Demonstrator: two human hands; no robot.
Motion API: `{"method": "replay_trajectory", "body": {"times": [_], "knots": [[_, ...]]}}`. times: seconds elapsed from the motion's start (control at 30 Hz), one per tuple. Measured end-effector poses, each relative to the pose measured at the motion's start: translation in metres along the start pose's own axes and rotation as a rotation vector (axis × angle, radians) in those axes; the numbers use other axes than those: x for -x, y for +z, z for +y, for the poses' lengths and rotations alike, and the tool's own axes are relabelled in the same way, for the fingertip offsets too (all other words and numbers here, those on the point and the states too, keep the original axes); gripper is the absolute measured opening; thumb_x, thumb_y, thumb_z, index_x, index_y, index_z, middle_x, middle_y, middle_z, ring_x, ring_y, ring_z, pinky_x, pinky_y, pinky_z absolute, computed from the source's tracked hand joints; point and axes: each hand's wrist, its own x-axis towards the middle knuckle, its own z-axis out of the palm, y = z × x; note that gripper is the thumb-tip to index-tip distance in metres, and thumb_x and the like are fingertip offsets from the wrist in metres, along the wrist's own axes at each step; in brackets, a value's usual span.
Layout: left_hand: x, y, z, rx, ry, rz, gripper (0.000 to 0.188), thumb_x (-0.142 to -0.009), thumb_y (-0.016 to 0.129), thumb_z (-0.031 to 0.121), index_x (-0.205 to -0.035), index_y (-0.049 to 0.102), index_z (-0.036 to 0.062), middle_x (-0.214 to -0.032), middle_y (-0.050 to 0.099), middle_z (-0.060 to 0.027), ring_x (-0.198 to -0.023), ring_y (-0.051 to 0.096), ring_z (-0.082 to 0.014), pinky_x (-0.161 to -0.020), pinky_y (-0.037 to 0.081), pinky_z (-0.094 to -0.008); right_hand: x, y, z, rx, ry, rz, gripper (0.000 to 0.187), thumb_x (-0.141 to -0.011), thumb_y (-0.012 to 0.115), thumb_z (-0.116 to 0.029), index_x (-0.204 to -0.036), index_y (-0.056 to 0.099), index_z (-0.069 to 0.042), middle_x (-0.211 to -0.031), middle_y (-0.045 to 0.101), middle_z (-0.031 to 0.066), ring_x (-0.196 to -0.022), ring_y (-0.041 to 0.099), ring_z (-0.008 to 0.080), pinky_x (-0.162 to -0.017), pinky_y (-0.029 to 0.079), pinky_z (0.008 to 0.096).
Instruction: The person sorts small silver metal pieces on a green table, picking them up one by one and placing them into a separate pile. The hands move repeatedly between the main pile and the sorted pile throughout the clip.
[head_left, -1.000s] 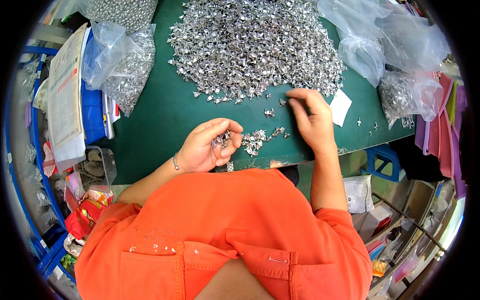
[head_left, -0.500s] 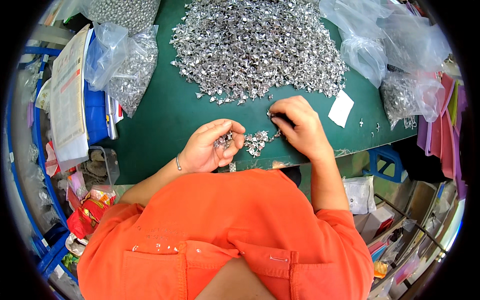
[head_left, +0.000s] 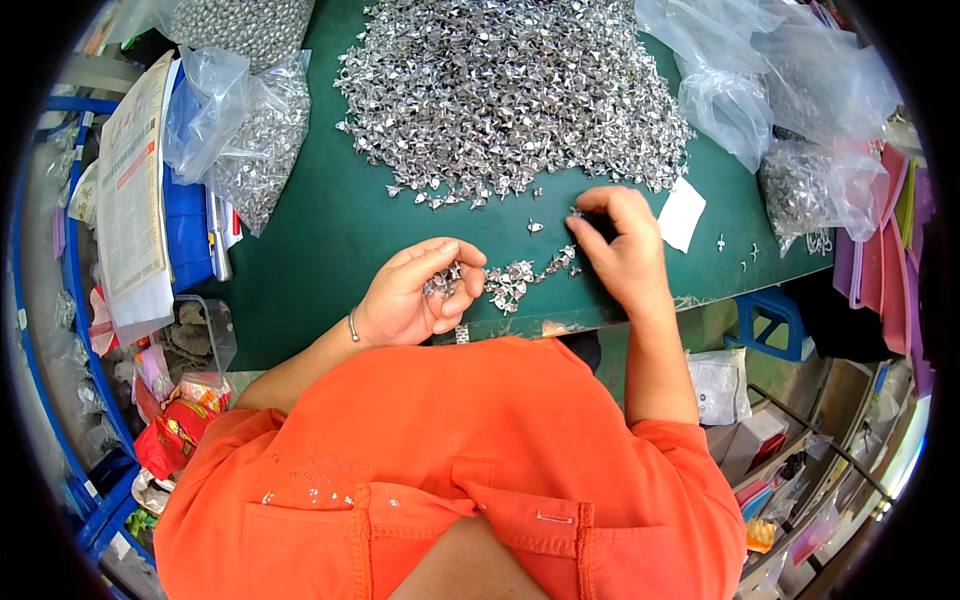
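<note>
My left hand (head_left: pixel 408 292) is curled, palm up, round several small silvery metal pieces (head_left: pixel 441 281). My right hand (head_left: pixel 628 255), to the right of it, pinches one tiny metal piece (head_left: pixel 575 213) between thumb and forefinger just over the green tabletop (head_left: pixel 300 290). Between the hands lies a small heap of the same pieces (head_left: pixel 508 284), with a thin trail running from it towards my right hand. A single piece (head_left: pixel 535 227) rests apart, left of my right fingertips. The large pile of these three-pointed pieces (head_left: pixel 510 100) spreads across the far side.
Clear bags of metal parts stand at the far left (head_left: pixel 262 140) and far right (head_left: pixel 800 190). A white paper slip (head_left: pixel 682 214) lies right of my right hand, with a few loose parts beyond it. Papers (head_left: pixel 135 190) lean over a blue bin (head_left: pixel 188 225) on the left.
My right hand has shifted slightly right, away from the small heap. A single piece now shows on the table where its fingertips were. My left hand stays nearly still.
</note>
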Motion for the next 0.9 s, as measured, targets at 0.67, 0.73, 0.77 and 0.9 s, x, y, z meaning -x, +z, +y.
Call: {"method": "replay_trajectory", "body": {"times": [0.67, 0.73, 0.77, 0.9], "knots": [[-0.001, 0.002, 0.000, -0.037, 0.005, 0.004, 0.029, -0.107, 0.042, 0.024, -0.111, 0.061, 0.0017, -0.091, 0.064, -0.0097, -0.061, 0.045, -0.0092, -0.046, 0.039, -0.0223, 0.011, -0.007, 0.005, -0.214, 0.166, 0.064, 0.013, -0.087, 0.069, 0.002, -0.099, 0.067, -0.001, -0.090, 0.069, 0.0104, -0.082, 0.067, 0.0211, -0.072, 0.053, 0.0304], [0.000, 0.001, 0.000, -0.034, 0.006, 0.008, 0.030, -0.107, 0.042, 0.024, -0.111, 0.061, 0.0015, -0.091, 0.063, -0.0096, -0.061, 0.045, -0.0091, -0.046, 0.039, -0.0224, 0.004, -0.004, -0.004, -0.025, -0.140, -0.025, 0.019, -0.079, 0.074, 0.002, -0.095, 0.066, -0.003, -0.088, 0.067, 0.0101, -0.080, 0.065, 0.0263, -0.068, 0.052, 0.0335], [0.000, 0.001, 0.000, -0.033, 0.006, 0.009, 0.030, -0.107, 0.042, 0.024, -0.111, 0.061, 0.0014, -0.092, 0.063, -0.0096, -0.061, 0.045, -0.0091, -0.045, 0.039, -0.0224, 0.007, -0.003, -0.004, -0.077, -0.124, -0.064, 0.020, -0.075, 0.076, 0.002, -0.091, 0.066, -0.003, -0.089, 0.067, 0.0102, -0.079, 0.064, 0.0283, -0.068, 0.052, 0.0356], [0.001, -0.001, -0.001, -0.025, 0.019, -0.008, 0.030, -0.107, 0.041, 0.023, -0.112, 0.061, 0.0011, -0.092, 0.063, -0.0095, -0.062, 0.045, -0.0091, -0.046, 0.039, -0.0224, 0.008, -0.010, -0.002, -0.178, -0.094, -0.182, 0.017, -0.076, 0.074, 0.003, -0.090, 0.067, -0.002, -0.086, 0.068, 0.0093, -0.078, 0.064, 0.0267, -0.068, 0.052, 0.0353]]}}
